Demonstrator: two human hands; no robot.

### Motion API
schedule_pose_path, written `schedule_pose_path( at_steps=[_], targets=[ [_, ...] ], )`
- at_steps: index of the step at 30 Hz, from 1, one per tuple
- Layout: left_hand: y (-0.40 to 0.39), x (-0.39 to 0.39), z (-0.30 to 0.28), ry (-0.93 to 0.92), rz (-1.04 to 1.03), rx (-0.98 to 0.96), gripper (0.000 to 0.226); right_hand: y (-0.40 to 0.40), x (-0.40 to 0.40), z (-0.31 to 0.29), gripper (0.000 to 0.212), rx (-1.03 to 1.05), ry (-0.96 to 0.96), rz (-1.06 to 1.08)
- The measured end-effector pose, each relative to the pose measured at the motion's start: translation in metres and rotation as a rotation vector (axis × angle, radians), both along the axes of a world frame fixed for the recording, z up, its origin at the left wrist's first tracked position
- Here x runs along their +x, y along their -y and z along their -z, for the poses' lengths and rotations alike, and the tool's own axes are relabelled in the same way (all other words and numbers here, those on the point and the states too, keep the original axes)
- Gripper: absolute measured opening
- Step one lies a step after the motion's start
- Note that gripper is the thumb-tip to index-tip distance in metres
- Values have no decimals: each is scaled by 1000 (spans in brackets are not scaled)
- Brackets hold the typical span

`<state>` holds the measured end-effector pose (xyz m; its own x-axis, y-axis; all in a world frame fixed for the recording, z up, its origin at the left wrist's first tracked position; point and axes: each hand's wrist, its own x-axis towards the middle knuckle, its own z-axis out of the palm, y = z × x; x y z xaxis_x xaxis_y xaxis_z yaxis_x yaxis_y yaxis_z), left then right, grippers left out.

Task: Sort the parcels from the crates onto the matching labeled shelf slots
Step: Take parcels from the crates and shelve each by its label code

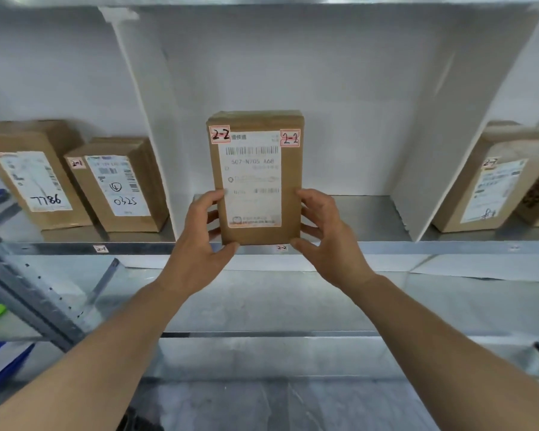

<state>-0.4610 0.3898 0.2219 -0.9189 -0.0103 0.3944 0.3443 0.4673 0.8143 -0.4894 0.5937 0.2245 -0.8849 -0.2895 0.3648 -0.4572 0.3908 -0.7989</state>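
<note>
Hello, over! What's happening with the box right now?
Both hands, left and right, gripping 2-2 parcel upright at slot label 2-2. Slot behind it bare. Nothing blocking.

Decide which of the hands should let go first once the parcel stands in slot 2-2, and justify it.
Neither clearly: left hand and right hand grip parcel symmetrically, directly above slot label 2-2.
</note>
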Motion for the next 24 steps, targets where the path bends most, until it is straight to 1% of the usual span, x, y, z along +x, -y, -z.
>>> schedule_pose_path(
  at_steps=[3,5,7,8,10,12,15,17,24],
  targets=[
    [9,-18,17,-6,10,7,79,10,-17,19,63,-41,-16,7],
    [15,-29,28,-13,6,-5,78,15,-28,32,56,-112,19,17],
    [19,-39,38,-22,5,7,73,21,-38,43,56,-187,62,41],
    [20,-43,43,-24,1,40,69,24,-44,49,59,-210,79,51],
    [22,-52,50,-5,-24,157,61,30,-54,58,74,-196,106,67],
    [26,-63,57,18,-40,233,59,36,-64,65,78,-167,127,76],
    [36,-78,66,93,-31,162,68,47,-75,74,70,-116,155,105],
    [41,-86,71,119,-52,141,71,53,-82,78,69,-108,187,123],
    [44,-107,72,181,-143,127,69,66,-105,80,69,-92,227,179]
  ],
)
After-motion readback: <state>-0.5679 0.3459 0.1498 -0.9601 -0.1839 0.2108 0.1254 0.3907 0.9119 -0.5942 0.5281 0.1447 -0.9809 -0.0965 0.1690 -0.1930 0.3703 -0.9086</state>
